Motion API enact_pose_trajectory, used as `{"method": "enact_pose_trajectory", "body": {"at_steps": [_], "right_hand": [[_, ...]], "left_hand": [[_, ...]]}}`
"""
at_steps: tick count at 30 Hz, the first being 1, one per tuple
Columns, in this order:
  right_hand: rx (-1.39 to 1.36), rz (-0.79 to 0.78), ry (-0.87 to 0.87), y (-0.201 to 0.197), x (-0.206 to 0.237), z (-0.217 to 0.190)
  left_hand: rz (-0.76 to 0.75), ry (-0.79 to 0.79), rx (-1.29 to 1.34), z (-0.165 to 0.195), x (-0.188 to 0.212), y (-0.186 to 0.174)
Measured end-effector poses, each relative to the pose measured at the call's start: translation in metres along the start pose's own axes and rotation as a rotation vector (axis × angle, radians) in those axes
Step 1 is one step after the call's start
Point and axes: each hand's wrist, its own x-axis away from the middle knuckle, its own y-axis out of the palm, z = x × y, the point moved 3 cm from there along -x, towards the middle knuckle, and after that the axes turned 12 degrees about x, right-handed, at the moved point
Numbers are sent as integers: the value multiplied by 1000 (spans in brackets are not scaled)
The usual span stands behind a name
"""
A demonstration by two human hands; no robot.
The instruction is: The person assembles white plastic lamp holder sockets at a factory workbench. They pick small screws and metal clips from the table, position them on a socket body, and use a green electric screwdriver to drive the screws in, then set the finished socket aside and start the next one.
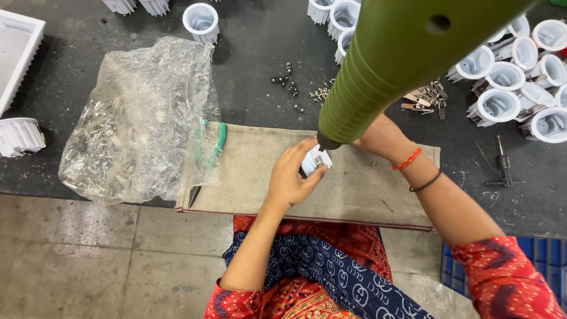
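My left hand [290, 175] grips a small white round housing [314, 160] with a metal clip on it, held over the beige cloth mat [254, 171]. My right hand [378, 137] holds a green powered screwdriver [390, 65] that hangs down from above, its dark tip touching the housing's top. Most of the right hand is hidden behind the tool body. A red thread and a black band sit on my right wrist.
A crumpled clear plastic bag [139, 118] of metal parts lies at the left, over green-handled pliers [220, 142]. Loose screws [289, 82] and metal clips [425, 97] lie on the dark bench. Several white housings [508, 82] crowd the right and back. A chuck key [503, 162] lies right.
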Motion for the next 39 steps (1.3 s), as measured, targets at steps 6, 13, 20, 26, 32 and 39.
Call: {"method": "enact_pose_trajectory", "body": {"at_steps": [6,13,20,26,32,39], "right_hand": [[-454,-51,286,-42,10,-44],[-355,61,0,-66,-5,-94],[-227,-45,-1,-68,-17,-99],[-310,-88,118,-60,-17,-97],[-505,-110,357,-46,-12,-88],[-590,-129,410,-45,-12,-86]], "left_hand": [[0,-26,28,-3,-1,-1],[-13,6,-36,-2,-1,-2],[-46,8,-64,3,-3,-3],[-43,-8,-36,2,-1,-3],[-21,2,-5,-2,-1,-4],[-15,3,2,-3,-1,-2]]}}
